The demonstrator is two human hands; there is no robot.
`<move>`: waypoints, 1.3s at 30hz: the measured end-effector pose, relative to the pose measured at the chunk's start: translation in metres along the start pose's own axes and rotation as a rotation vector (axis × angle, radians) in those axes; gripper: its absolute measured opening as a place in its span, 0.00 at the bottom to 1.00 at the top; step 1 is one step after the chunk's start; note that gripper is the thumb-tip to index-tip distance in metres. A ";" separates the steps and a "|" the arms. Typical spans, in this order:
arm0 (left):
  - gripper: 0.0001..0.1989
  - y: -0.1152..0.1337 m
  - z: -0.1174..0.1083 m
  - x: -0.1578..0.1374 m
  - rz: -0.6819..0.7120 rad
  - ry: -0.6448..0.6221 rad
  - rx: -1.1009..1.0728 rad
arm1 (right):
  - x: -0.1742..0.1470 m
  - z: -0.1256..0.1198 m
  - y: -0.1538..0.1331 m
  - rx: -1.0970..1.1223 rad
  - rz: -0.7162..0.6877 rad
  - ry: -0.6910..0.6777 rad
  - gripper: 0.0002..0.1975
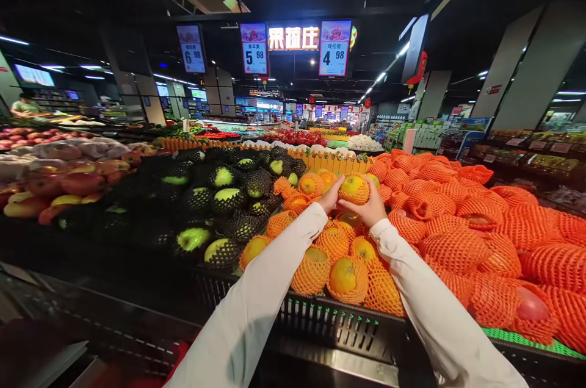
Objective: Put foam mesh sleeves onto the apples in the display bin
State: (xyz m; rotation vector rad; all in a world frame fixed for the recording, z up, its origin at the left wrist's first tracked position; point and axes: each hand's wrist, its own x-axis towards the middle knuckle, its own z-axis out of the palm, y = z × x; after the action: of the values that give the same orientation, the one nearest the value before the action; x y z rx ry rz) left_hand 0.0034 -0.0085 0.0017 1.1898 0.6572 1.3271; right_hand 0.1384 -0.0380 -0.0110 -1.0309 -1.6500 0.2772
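Since my left fingers (336, 187) and right fingers (373, 194) are clasped around a round yellow-orange citrus fruit (353, 183) in orange foam netting (359, 197), with similar netted fruit (347, 279) heaped beneath them, I do best to cup it lightly from both sides.

Head-worn view: faces forward, slightly down; hands (372, 208) near, lit sign (293, 39) far.

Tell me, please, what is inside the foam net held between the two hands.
An orange, its peel bare at the opening of the foam net. Mesh covers its lower part, the left hand and right hand hide its edges; its underside cannot be seen.
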 end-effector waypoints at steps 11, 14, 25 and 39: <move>0.33 0.018 -0.008 -0.020 0.417 -0.101 0.705 | -0.003 -0.005 -0.011 -0.216 -0.061 -0.016 0.41; 0.30 0.014 -0.008 -0.017 0.409 -0.009 0.696 | -0.003 -0.006 -0.015 -0.214 -0.058 -0.044 0.46; 0.32 0.027 -0.027 0.018 0.421 0.554 0.452 | -0.008 -0.001 -0.014 -0.763 0.308 -0.711 0.38; 0.37 0.061 -0.056 0.108 0.569 0.102 1.536 | -0.014 0.005 -0.025 -0.796 0.395 -0.824 0.40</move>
State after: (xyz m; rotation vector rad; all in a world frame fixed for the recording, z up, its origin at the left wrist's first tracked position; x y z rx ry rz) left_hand -0.0488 0.0989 0.0666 2.6740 1.6163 1.2355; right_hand 0.1224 -0.0616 -0.0060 -2.0428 -2.3612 0.3370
